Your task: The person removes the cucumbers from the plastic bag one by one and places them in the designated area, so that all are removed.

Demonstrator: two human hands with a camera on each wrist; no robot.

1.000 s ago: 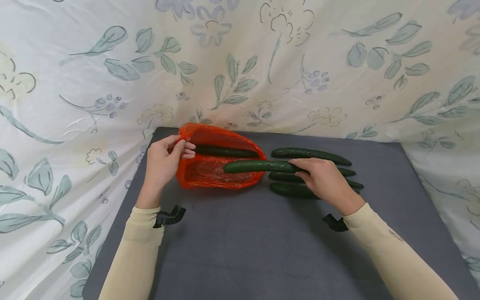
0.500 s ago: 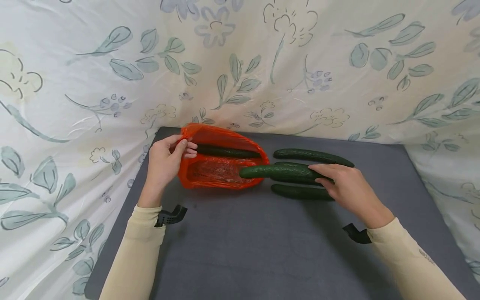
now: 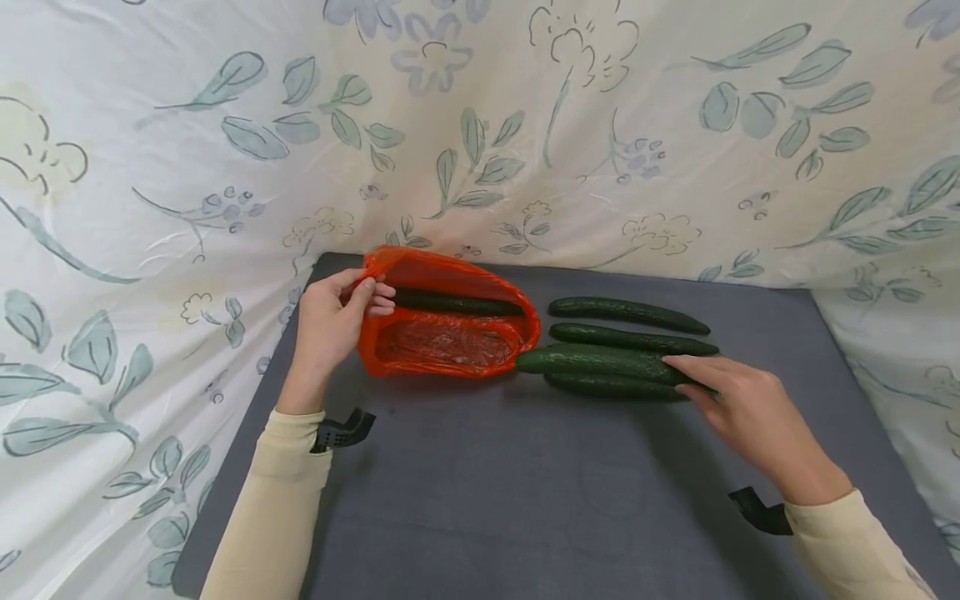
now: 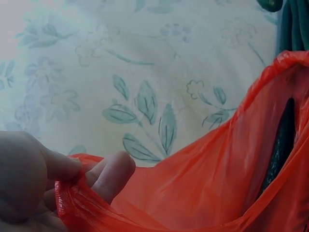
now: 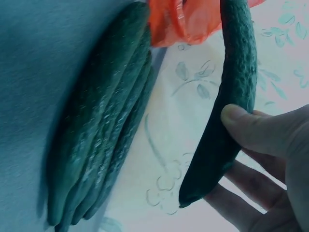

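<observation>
My left hand (image 3: 328,325) pinches the upper left rim of a red plastic bag (image 3: 420,367), thumb against fingers; the left wrist view shows the bunched film between them. The bag's mouth gapes wide, and one cucumber (image 3: 459,302) lies inside along its far wall. My right hand (image 3: 753,408) holds another cucumber (image 3: 588,361) near its right end, thumb on one side and fingers on the other. Its free end points left and overlaps the bag's right rim in the head view. Below it, several cucumbers (image 5: 99,111) lie side by side, partly covered by the held one in the head view.
A dark grey table (image 3: 510,492) carries everything. Behind and along the sides hangs a pale cloth (image 3: 480,100) with printed leaves and flowers. Black wrist mounts (image 3: 761,511) sit on both forearms, over cream sleeves.
My right hand has drawn the held cucumber rightward and toward me, from over the bag's opening to over the row of cucumbers. The left hand keeps its pinch on the bag.
</observation>
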